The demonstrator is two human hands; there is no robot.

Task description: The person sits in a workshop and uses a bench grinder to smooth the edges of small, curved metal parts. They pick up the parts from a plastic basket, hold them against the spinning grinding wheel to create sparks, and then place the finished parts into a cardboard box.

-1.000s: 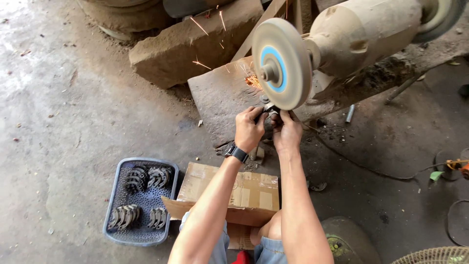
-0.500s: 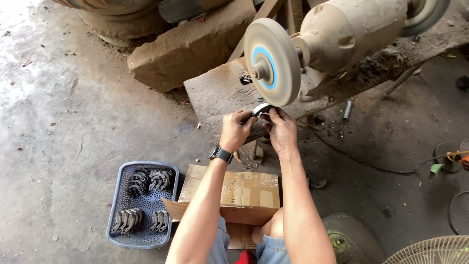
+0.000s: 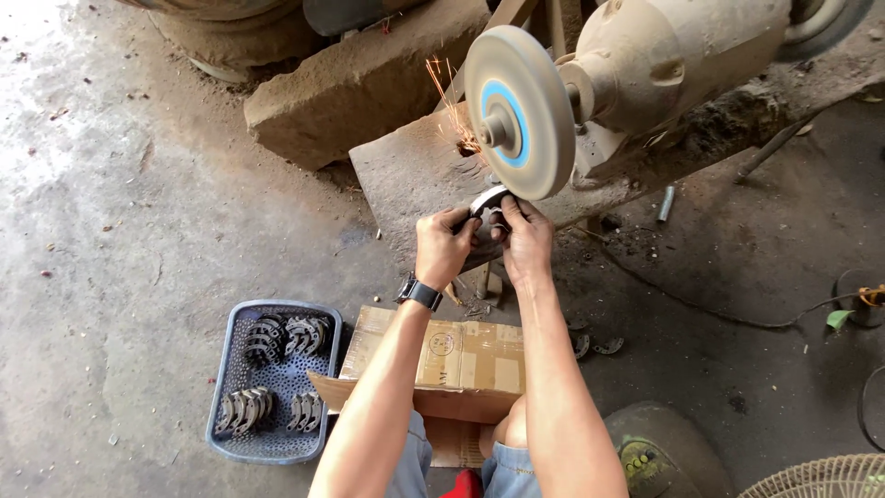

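- I see one package: a brown cardboard box (image 3: pixel 461 360) on the floor just below my forearms, right beside a blue basket (image 3: pixel 235 415).
- Its top is closed, with paler tape strips across it and a flap hanging open at the near left corner.
- A small round printed mark sits on the top; it looks reddish, I think.

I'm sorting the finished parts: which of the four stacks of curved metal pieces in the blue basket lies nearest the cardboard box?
The lower right stack in the blue basket: it sits against the basket's right wall, right beside the cardboard box.
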